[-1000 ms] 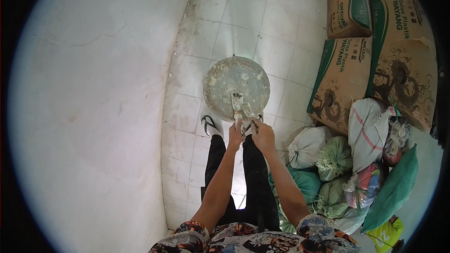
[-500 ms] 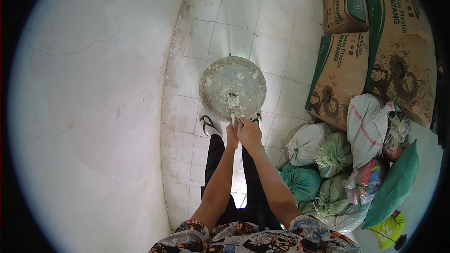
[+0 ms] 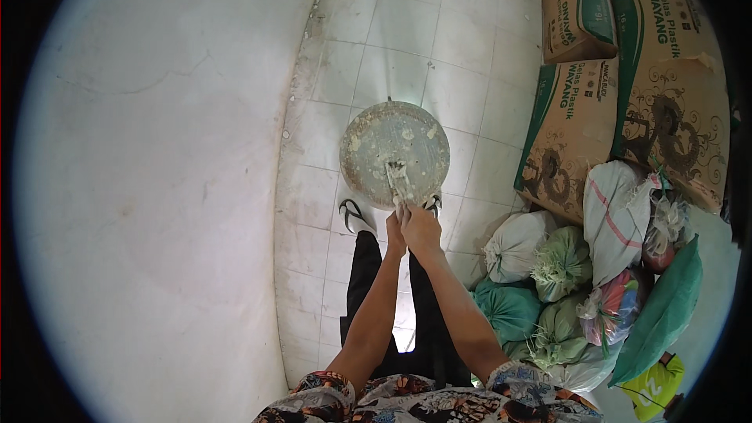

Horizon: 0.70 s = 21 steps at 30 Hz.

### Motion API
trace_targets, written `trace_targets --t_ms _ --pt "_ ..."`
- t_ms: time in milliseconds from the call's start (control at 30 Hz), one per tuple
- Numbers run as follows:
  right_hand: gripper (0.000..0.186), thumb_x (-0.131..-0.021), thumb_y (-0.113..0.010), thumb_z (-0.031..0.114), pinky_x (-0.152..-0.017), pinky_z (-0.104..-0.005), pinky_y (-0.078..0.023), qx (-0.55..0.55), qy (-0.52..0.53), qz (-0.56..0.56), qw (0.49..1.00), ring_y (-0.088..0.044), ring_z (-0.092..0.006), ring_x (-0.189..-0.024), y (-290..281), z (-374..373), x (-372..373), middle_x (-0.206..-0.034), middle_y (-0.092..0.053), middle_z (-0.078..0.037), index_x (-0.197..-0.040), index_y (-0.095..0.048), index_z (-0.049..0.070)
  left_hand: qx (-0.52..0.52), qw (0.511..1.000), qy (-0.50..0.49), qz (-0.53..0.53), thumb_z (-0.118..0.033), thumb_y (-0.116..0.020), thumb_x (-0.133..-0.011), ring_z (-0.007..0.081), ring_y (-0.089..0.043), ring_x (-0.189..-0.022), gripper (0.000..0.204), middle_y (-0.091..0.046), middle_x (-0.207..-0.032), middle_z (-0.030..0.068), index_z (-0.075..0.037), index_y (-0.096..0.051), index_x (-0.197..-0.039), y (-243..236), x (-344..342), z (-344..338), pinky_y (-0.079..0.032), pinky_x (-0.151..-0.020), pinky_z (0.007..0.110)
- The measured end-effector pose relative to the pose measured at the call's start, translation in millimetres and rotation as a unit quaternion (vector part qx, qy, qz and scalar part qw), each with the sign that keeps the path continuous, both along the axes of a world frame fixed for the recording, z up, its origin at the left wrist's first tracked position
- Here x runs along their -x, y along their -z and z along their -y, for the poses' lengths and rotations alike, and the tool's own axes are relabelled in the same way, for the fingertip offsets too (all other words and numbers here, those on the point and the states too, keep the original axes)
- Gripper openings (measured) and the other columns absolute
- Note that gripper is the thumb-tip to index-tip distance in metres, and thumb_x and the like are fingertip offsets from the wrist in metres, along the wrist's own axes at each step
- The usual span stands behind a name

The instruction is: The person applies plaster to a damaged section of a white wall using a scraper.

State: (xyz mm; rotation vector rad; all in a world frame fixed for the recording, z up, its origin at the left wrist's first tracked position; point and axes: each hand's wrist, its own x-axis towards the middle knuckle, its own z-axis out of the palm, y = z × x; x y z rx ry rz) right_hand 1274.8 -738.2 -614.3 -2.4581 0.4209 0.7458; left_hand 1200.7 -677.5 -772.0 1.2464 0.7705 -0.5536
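Note:
A flat paintbrush (image 3: pixel 399 178), caked with pale paint and dark at its tip, points away from me. My left hand (image 3: pixel 395 232) and my right hand (image 3: pixel 422 229) are closed side by side around its near end, so the handle is mostly hidden. Beneath the tip lies a round grey disc-shaped top (image 3: pixel 384 141), spattered with dried pale paint. Whether the tip touches that surface, I cannot tell. What supports the disc is out of sight. My feet in sandals (image 3: pixel 355 216) stand at its near edge.
A white wall (image 3: pixel 172 188) runs along the left of the tiled floor (image 3: pixel 313 258). Printed cardboard boxes (image 3: pixel 576 129) are stacked at the far right. Nearer, several tied sacks (image 3: pixel 562 262) and a green bag (image 3: pixel 658 309) crowd the right side.
The whole view has shifted slightly, so everything sits a little lower and further right. Both hands keep their hold on the paintbrush over the disc.

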Motion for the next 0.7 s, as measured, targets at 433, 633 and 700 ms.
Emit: trace_targets --t_ms 433,633,700 --pt "0.029 -0.091 -0.053 0.027 -0.078 -0.0475 -0.052 0.04 0.045 0.024 0.998 -0.065 -0.0398 -0.087 18.6 20.0 -35.3 -0.091 -0.067 -0.023 -0.11 -0.068 0.012 0.042 0.998 -0.044 -0.004 -0.037 -0.048 -0.099 0.0088 -0.041 -0.037 0.038 -0.048 -0.056 0.0009 -0.005 -0.054 -0.081 -62.9 -27.4 23.4 -0.028 -0.033 0.025" --pt "0.03 -0.089 -0.055 0.017 -0.079 -0.0442 -0.051 -0.005 0.112 0.049 0.992 -0.065 -0.0391 -0.087 -13.6 39.0 2.5 -0.092 -0.068 -0.021 -0.117 -0.064 0.012 0.008 0.993 -0.039 -0.11 -0.032 -0.044 -0.099 0.011 -0.045 -0.04 0.033 -0.05 -0.059 0.0029 -0.003 -0.053 -0.084 -68.1 -18.8 2.2 -0.033 -0.035 0.027" --pt "0.032 -0.089 -0.056 0.014 -0.08 -0.0428 -0.05 -0.038 0.114 0.062 0.991 -0.064 -0.0378 -0.088 -26.6 44.5 13.1 -0.095 -0.067 -0.021 -0.12 -0.062 0.012 -0.044 0.999 -0.002 0.01 -0.03 -0.045 -0.099 0.0125 -0.051 -0.043 0.033 -0.055 -0.062 0.0058 -0.001 -0.053 -0.088 -66.2 -14.9 -3.8 -0.04 -0.037 0.029"
